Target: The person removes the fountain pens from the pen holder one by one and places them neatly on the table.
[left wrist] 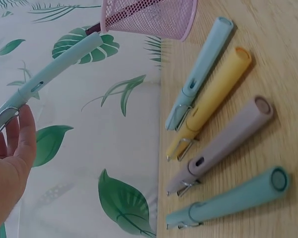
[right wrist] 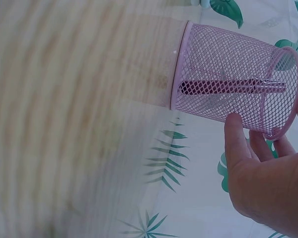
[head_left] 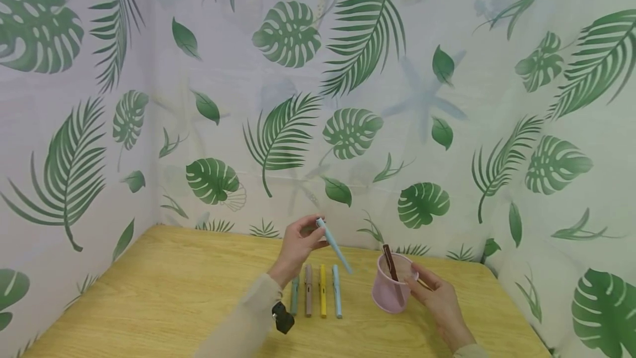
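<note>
In the head view my left hand [head_left: 294, 247] pinches a light blue pen [head_left: 337, 248] in the air, its lower end slanting toward the cup. The left wrist view shows the pen's metal clip beside the fingertips [left wrist: 26, 121]. My right hand [head_left: 441, 304] grips a pink mesh pen cup [head_left: 382, 295] near its rim, on the right side. Inside the cup leans a dark maroon pen [head_left: 388, 256], its top rising above the rim. Between the hands, a green pen [head_left: 295, 298], a mauve pen [head_left: 308, 297], a yellow pen [head_left: 323, 297] and another light blue pen [head_left: 337, 297] lie side by side.
The wooden table [head_left: 164, 291] carries the cup and the row of pens. Behind it and at both sides hangs a pale leaf-print sheet [head_left: 298, 198]. A black device [head_left: 283, 318] is strapped at the left wrist.
</note>
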`<state>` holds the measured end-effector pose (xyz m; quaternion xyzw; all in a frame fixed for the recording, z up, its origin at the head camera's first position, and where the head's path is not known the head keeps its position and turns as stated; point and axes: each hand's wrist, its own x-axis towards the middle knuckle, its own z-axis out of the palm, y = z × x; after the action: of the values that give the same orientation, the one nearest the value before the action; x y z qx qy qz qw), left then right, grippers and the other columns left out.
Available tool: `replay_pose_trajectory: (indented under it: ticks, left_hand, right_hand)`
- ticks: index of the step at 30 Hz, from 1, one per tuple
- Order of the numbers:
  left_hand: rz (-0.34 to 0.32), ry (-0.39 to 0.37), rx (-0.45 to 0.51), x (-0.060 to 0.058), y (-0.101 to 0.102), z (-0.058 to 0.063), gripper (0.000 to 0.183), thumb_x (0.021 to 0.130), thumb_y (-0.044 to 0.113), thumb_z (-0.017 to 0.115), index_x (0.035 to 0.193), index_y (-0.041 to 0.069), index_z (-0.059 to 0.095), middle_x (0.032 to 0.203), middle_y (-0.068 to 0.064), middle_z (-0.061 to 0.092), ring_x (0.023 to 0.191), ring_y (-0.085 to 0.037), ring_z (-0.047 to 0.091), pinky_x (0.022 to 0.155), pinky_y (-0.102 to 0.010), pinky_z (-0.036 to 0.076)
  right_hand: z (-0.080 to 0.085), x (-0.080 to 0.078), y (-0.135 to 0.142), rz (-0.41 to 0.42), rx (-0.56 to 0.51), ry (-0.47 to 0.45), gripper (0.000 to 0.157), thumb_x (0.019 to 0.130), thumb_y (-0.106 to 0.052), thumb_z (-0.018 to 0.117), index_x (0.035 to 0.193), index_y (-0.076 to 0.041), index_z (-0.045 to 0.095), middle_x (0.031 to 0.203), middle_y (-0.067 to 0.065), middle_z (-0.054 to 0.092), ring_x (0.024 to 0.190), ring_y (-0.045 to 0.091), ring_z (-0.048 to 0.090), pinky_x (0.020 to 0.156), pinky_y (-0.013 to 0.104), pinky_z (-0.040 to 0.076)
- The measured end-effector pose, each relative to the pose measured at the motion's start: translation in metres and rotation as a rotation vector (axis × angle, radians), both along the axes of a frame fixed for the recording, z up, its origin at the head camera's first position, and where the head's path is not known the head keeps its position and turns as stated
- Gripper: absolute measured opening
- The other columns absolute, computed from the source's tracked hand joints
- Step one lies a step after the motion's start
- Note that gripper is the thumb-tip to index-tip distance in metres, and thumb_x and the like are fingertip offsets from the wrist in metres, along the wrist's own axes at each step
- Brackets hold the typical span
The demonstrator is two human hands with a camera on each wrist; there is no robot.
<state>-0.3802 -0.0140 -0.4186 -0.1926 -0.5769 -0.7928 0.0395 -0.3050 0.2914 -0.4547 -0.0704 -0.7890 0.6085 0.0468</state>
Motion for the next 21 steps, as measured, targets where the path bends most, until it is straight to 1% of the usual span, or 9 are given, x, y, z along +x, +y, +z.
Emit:
replay_pose_trajectory:
  ticks: [2,4,8,13,18,21]
  left_hand:
    - [0.007,-0.002,-0.005,0.000,-0.004,-0.001,0.034,0.094,-0.002,0.061,0.127,-0.007,0.058,0.109,-0.011,0.060,0.086,-0.012,0.064,0.086,-0.046,0.058]
    - [0.012,-0.004,-0.015,0.000,-0.008,-0.002,0.034,0.093,-0.003,0.061,0.128,-0.005,0.058,0.105,-0.007,0.060,0.086,-0.013,0.065,0.086,-0.046,0.058]
    - [0.021,-0.005,-0.027,-0.001,-0.014,-0.004,0.035,0.092,-0.004,0.061,0.128,-0.003,0.059,0.102,-0.005,0.060,0.087,-0.014,0.065,0.085,-0.047,0.058]
    - [0.034,-0.016,-0.031,-0.003,-0.021,-0.005,0.037,0.091,-0.005,0.062,0.128,0.000,0.060,0.103,-0.005,0.060,0.086,-0.013,0.065,0.084,-0.047,0.058]
    - [0.043,-0.040,-0.058,-0.003,-0.027,-0.008,0.040,0.090,-0.005,0.064,0.129,0.003,0.059,0.108,-0.008,0.061,0.089,-0.014,0.066,0.083,-0.047,0.059]
    - [0.052,-0.046,-0.076,-0.005,-0.031,-0.010,0.041,0.089,-0.005,0.064,0.129,0.003,0.060,0.109,-0.011,0.062,0.088,-0.015,0.067,0.084,-0.050,0.058]
  right_hand:
    - [0.000,0.000,0.000,0.004,-0.001,0.000,0.061,0.096,-0.023,0.065,0.148,-0.004,0.040,0.153,0.018,0.037,0.134,0.026,0.043,0.094,0.024,0.053]
    - [0.000,0.000,0.000,0.005,-0.003,0.000,0.060,0.097,-0.023,0.064,0.149,-0.005,0.040,0.153,0.018,0.037,0.135,0.027,0.043,0.094,0.024,0.052]
    - [0.000,0.000,0.000,0.009,-0.007,0.000,0.060,0.097,-0.022,0.063,0.149,-0.005,0.038,0.154,0.019,0.035,0.137,0.031,0.040,0.095,0.025,0.052]
    - [0.001,0.001,-0.001,0.011,-0.011,0.003,0.060,0.097,-0.022,0.062,0.150,-0.005,0.038,0.155,0.019,0.034,0.139,0.032,0.037,0.096,0.024,0.052]
    - [0.001,0.001,0.000,0.003,-0.005,0.006,0.061,0.096,-0.023,0.065,0.149,-0.005,0.040,0.153,0.017,0.037,0.137,0.029,0.039,0.095,0.024,0.052]
    - [0.001,0.001,-0.001,0.001,-0.003,0.006,0.063,0.095,-0.025,0.066,0.148,-0.005,0.040,0.153,0.018,0.037,0.136,0.028,0.041,0.095,0.024,0.052]
